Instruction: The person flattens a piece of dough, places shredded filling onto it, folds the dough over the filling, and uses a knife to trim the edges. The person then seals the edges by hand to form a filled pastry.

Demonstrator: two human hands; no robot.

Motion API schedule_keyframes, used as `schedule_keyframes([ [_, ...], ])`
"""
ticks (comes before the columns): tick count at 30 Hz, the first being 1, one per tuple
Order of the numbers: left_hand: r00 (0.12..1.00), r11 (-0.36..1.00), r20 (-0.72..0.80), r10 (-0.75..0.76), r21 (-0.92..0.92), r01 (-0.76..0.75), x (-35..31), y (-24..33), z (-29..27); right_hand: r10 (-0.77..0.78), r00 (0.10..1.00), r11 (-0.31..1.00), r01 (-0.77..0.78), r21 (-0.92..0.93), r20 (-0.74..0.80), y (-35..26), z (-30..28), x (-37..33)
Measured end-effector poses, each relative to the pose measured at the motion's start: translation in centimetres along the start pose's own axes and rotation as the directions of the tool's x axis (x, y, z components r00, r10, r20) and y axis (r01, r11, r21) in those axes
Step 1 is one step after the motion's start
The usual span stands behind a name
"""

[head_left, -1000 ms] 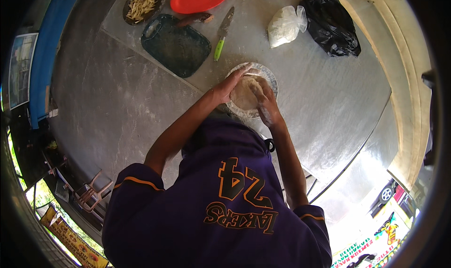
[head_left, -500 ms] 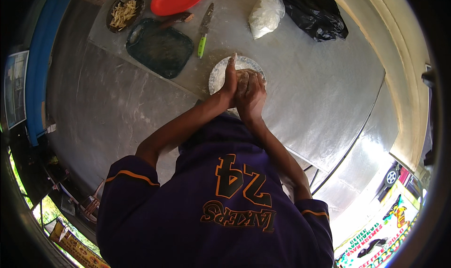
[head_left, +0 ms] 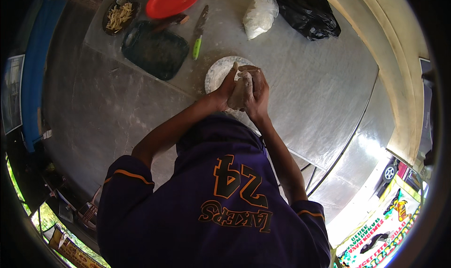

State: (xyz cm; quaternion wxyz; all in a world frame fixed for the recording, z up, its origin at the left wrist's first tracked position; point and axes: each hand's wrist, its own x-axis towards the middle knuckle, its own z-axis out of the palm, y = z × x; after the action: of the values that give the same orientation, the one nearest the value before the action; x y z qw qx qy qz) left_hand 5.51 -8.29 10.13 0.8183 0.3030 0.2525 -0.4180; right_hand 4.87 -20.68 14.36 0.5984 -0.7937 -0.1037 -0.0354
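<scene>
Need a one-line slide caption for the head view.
Left hand and right hand cup a doughy lump over a round dish, a green-handled knife lying beyond.

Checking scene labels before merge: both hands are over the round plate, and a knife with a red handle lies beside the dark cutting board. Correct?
One error: the knife has a bright green handle, not red, as the head view shows. The rest stands: left hand and right hand over the round plate, knife beside the dark cutting board.

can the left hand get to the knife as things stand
Likely yes: the knife lies just past the plate, handle nearest, with nothing tall between, though the left hand is against a lump.
</scene>
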Motion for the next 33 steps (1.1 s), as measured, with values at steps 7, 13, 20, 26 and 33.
schedule_keyframes([
  [7,0.992,0.992,-0.062,0.106,0.08,-0.101,1.5,-3.3,0.0,-0.085,0.985,0.885,0.006,-0.466,-0.148,2.1,2.6,-2.9],
  [13,0.988,0.999,-0.155,0.029,0.021,-0.026,1.0,-2.9,0.3,0.086,0.992,0.922,-0.114,-0.371,-0.091,4.4,2.4,-2.6],
  [20,0.958,0.925,-0.165,0.235,0.34,-0.169,0.4,-0.6,-1.8,0.244,0.965,0.942,-0.258,0.213,0.091,4.1,-0.4,-0.9],
  [26,0.929,0.656,0.049,0.366,0.695,-0.295,-0.4,-1.2,-3.3,0.395,0.82,0.864,-0.485,0.136,0.414,4.7,-4.8,-1.7],
  [33,0.874,0.216,0.112,0.473,0.947,-0.238,-2.6,-3.5,-2.9,0.319,0.812,0.933,-0.359,-0.013,0.489,5.8,-5.7,-3.3],
])
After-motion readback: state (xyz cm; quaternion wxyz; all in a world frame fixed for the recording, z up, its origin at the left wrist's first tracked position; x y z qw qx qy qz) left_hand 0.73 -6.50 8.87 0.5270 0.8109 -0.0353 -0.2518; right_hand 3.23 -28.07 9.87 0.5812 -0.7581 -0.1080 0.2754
